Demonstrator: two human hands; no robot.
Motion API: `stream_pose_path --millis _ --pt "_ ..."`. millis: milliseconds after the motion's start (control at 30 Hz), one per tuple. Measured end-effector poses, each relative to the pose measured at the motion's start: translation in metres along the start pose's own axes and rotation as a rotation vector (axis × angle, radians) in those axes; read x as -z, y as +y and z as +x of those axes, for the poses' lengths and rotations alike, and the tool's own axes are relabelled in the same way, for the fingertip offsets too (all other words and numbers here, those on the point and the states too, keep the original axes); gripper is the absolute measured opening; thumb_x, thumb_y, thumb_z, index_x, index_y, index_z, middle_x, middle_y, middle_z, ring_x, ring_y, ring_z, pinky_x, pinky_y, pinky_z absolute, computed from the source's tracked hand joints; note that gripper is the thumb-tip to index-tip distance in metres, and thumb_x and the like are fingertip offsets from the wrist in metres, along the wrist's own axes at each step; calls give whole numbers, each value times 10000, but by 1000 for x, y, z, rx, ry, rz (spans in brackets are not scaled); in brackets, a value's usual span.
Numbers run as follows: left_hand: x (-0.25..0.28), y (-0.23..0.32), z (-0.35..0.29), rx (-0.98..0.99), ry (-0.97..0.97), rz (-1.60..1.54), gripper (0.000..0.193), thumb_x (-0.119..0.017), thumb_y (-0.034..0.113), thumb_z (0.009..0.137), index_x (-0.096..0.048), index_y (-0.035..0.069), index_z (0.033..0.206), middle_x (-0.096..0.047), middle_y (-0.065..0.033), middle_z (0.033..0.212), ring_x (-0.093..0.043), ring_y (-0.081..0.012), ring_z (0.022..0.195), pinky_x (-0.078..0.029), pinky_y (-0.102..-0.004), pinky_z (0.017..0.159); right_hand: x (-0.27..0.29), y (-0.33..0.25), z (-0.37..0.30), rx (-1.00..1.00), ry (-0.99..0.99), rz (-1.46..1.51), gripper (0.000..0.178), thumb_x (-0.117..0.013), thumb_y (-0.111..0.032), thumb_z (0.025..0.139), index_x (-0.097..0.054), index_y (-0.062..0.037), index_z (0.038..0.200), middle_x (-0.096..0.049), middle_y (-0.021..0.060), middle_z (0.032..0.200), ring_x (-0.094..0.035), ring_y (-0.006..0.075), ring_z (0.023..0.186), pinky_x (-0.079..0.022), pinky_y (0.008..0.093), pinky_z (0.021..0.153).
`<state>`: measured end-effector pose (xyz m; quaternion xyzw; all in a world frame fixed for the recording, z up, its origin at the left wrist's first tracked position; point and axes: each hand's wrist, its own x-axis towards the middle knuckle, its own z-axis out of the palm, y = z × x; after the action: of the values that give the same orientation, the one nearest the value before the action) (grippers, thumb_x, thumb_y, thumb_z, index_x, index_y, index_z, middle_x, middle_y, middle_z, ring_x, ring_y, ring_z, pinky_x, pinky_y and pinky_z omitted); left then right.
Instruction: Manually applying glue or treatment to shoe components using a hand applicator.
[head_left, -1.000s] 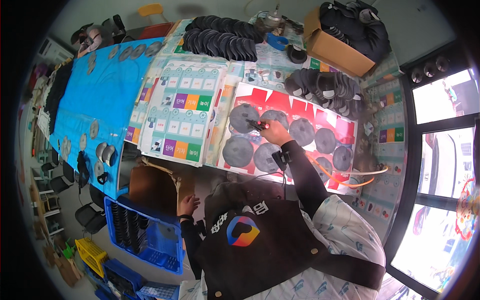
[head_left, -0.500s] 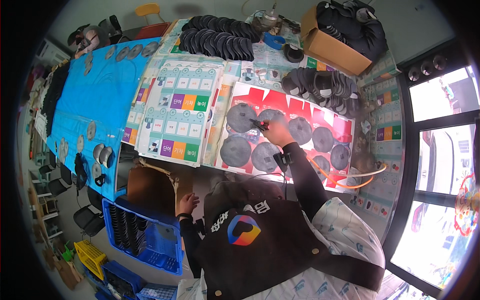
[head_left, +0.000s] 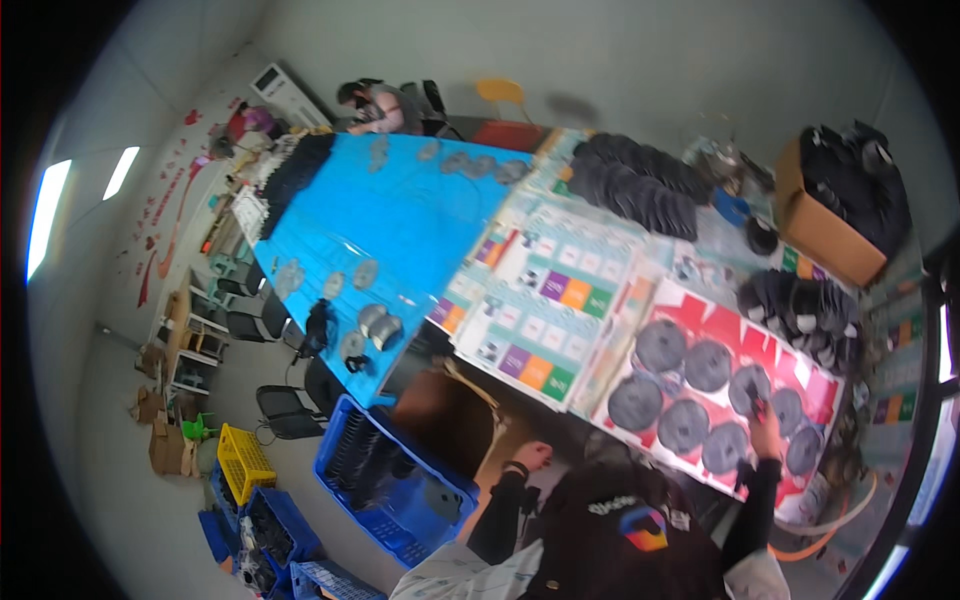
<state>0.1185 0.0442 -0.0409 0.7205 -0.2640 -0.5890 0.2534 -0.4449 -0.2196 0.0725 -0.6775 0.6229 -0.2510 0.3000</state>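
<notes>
Head view: my right hand [head_left: 766,436] grasps a dark tool [head_left: 759,408] over a grey disc [head_left: 747,382], near the surface's [head_left: 712,245] front-right corner; my left hand [head_left: 534,456] hangs loose, empty, off the front edge.

Glare whitens the window [head_left: 946,345] past the right edge of the tabletop [head_left: 715,245]; two strips [head_left: 48,220] glow far left — the discs [head_left: 636,402] and right hand [head_left: 766,437] look soft, and lines bend toward the black rim.

Grey round discs [head_left: 634,402] lay flat in two rough rows across the red-and-white sheet [head_left: 694,298]; I saw a small dark tool [head_left: 758,405], blurred, over one of them.
</notes>
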Motion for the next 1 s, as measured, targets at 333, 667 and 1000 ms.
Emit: stream_pose_path --millis 333,667,1000 --pt "-46 79 -1 13 -10 69 238 -618 201 977 -688 -9 1066 -738 -109 887 -710 -188 722 -584 -329 688 120 182 -205 -421 149 -234 493 -501 1 879 -519 1 1371 -658 266 1174 -661 319 1098 -504 408 904" --pt "-118 19 -31 173 -43 -52 231 -604 261 1024 -639 54 1122 -668 -55 883 -633 -149 731 -521 -280 634 135 257 -201 -626 361 -555 429 -697 -143 814 -506 6 1169 -574 268 1194 -547 447 1178 -489 538 964" --pt "-197 68 -98 -14 -53 -51 183 -555 145 1034 -610 105 864 -506 51 706 -465 -65 614 -376 -240 547 150 346 -232 -742 344 -871 321 -634 -321 904 -672 -26 1023 -691 182 966 -675 363 944 -528 476 840"
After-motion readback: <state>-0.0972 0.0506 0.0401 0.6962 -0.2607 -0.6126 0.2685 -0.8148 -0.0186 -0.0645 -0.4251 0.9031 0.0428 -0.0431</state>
